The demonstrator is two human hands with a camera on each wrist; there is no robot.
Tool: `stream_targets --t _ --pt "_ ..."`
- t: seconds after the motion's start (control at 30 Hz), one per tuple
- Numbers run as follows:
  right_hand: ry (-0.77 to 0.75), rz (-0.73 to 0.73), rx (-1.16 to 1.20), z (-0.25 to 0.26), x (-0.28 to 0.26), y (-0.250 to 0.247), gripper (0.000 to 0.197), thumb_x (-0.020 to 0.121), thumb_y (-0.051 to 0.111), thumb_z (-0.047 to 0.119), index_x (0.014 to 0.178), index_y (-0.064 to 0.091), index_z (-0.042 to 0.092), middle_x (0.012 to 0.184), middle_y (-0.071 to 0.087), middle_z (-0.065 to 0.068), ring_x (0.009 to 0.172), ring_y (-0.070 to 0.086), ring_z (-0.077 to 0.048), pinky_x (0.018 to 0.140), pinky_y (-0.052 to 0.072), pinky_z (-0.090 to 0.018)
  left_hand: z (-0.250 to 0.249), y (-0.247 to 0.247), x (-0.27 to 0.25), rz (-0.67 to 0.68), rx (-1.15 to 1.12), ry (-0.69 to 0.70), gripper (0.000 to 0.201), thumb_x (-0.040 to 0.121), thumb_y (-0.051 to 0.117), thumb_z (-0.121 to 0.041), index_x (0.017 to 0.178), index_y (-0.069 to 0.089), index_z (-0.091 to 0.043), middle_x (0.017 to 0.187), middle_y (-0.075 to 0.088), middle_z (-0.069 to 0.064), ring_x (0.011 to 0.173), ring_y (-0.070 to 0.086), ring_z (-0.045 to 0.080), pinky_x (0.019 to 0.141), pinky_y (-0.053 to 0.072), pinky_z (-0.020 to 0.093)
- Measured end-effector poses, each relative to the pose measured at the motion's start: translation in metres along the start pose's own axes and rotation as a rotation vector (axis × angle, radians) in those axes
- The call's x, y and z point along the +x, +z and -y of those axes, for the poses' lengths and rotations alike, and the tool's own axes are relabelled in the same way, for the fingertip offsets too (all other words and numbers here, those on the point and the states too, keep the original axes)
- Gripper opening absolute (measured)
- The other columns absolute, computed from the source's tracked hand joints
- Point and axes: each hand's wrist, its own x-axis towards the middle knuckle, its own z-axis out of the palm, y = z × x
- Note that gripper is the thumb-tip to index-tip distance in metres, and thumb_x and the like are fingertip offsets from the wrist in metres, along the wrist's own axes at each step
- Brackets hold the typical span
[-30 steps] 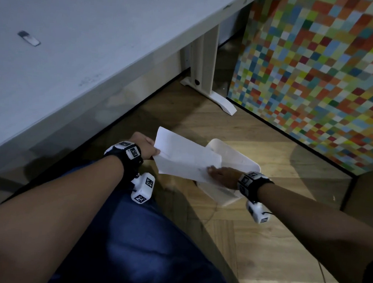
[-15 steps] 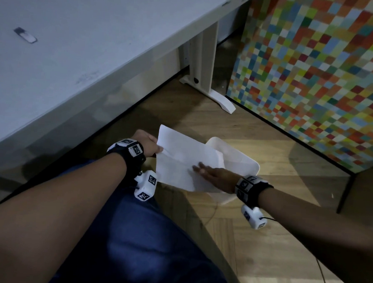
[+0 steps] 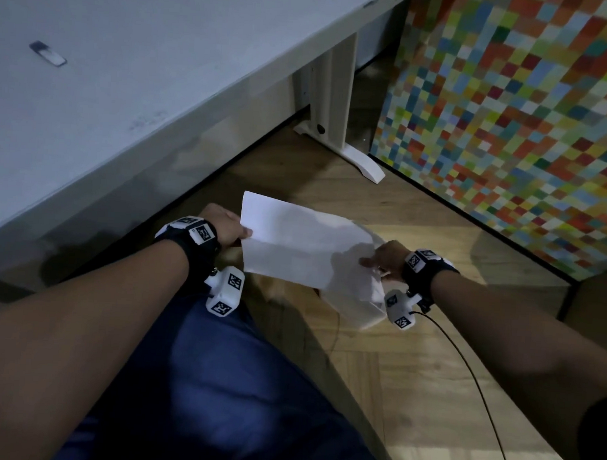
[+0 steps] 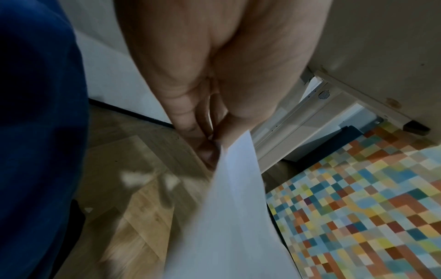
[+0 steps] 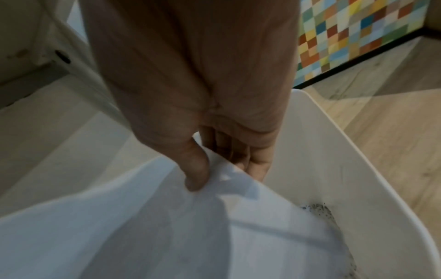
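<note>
A white sheet of paper (image 3: 301, 243) is held over a white plastic bin (image 3: 357, 310) on the wooden floor. My left hand (image 3: 225, 225) pinches the sheet's left edge; in the left wrist view the paper (image 4: 238, 217) runs down from the thumb and fingers (image 4: 205, 149). My right hand (image 3: 385, 260) pinches the sheet's right corner above the bin. The right wrist view shows the thumb (image 5: 195, 169) on top of the paper (image 5: 155, 226) and fingers beneath it, inside the bin (image 5: 334, 169), with dark specks at the bin's bottom.
A grey table (image 3: 127, 80) stands at the left, its white leg and foot (image 3: 339, 126) on the floor beyond the bin. A multicoloured checkered panel (image 3: 512, 117) rises at the right. My blue-clad leg (image 3: 216, 383) is below. A thin cable (image 3: 479, 397) trails from the right wrist.
My right hand slid from the middle of the sheet to its right corner and now pinches it. The sheet has spread wider over the bin; my left hand keeps its hold.
</note>
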Motion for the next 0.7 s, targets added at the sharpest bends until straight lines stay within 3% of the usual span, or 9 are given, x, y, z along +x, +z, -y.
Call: stream_targets --t 0.1,0.13,0.23,0.3,0.37,0.43,0.5,0.57,0.7 --pt "0.019 -0.051 0.008 -0.002 0.000 0.000 0.037 0.093 0.079 0.030 0.109 0.071 -0.002 0.113 0.077 -0.019 0.107 0.075 -0.036 0.093 0.065 -0.047 -0.004 0.001 -0.010 0.021 0.016 -0.021 0.012 0.078 0.086 -0.009 0.080 0.076 -0.002 0.088 0.080 0.015 0.069 0.072 0.024 0.073 0.063 0.033" --pt "0.028 -0.077 0.028 -0.003 -0.001 0.001 0.038 0.091 0.081 0.029 0.109 0.073 -0.003 0.112 0.077 -0.019 0.106 0.075 -0.037 0.093 0.065 -0.050 -0.005 0.002 -0.014 0.040 0.003 -0.039 0.013 0.077 0.087 -0.008 0.080 0.077 -0.001 0.083 0.080 0.014 0.063 0.073 0.022 0.067 0.063 0.031" --pt "0.054 -0.103 0.050 -0.005 -0.007 -0.002 0.035 0.090 0.079 0.028 0.105 0.076 -0.003 0.107 0.079 -0.020 0.103 0.076 -0.038 0.092 0.065 -0.051 -0.008 0.007 -0.024 0.079 -0.088 -0.056 0.020 0.077 0.090 0.004 0.093 0.079 0.004 0.093 0.081 0.016 0.077 0.079 0.027 0.076 0.067 0.037" --pt "0.050 -0.106 0.026 -0.008 -0.015 -0.007 0.036 0.092 0.074 0.032 0.102 0.075 -0.002 0.103 0.078 -0.020 0.099 0.076 -0.038 0.085 0.063 -0.045 -0.011 0.007 -0.033 0.075 -0.097 -0.046 0.018 0.080 0.086 0.010 0.096 0.077 0.008 0.093 0.078 0.018 0.076 0.076 0.027 0.057 0.064 0.028" --pt "0.045 -0.100 0.052 -0.011 -0.019 -0.015 0.033 0.093 0.071 0.033 0.100 0.074 0.001 0.102 0.076 -0.017 0.093 0.073 -0.037 0.078 0.059 -0.043 -0.016 0.004 -0.043 0.072 -0.079 -0.040 0.012 0.084 0.083 0.011 0.094 0.076 0.010 0.091 0.077 0.021 0.064 0.073 0.024 0.042 0.054 0.022" --pt "0.038 -0.060 0.130 -0.013 -0.026 -0.025 0.029 0.091 0.074 0.031 0.101 0.076 0.004 0.105 0.077 -0.014 0.096 0.072 -0.035 0.085 0.062 -0.045 -0.021 -0.003 -0.053 0.059 -0.010 -0.021 0.009 0.086 0.083 0.006 0.088 0.076 0.009 0.079 0.074 0.019 0.041 0.064 0.015 0.035 0.045 0.018" --pt "0.008 -0.028 0.164 -0.009 -0.038 -0.039 0.029 0.088 0.076 0.032 0.102 0.078 0.006 0.107 0.079 -0.013 0.101 0.074 -0.036 0.096 0.062 -0.052 -0.025 -0.011 -0.062 0.055 0.045 -0.006 0.010 0.086 0.084 0.001 0.086 0.076 0.008 0.069 0.072 0.017 0.030 0.054 0.011 0.034 0.041 0.017" --pt "-0.023 -0.009 0.149 -0.008 -0.043 -0.055 0.027 0.092 0.073 0.032 0.102 0.078 0.007 0.108 0.079 -0.013 0.103 0.075 -0.036 0.100 0.060 -0.055 -0.031 -0.016 -0.075 0.068 0.066 0.002 0.012 0.084 0.085 -0.001 0.082 0.077 0.007 0.065 0.073 0.015 0.033 0.055 0.013 0.037 0.041 0.017" --pt "-0.060 0.030 0.045 -0.027 -0.015 -0.103 0.050 0.078 0.077 0.061 0.101 0.076 0.016 0.112 0.078 -0.017 0.108 0.073 -0.040 0.099 0.057 -0.060 -0.051 -0.019 -0.114 0.095 0.086 0.099 0.009 0.079 0.086 -0.003 0.079 0.079 0.004 0.067 0.075 0.015 0.042 0.059 0.016 0.048 0.046 0.021"
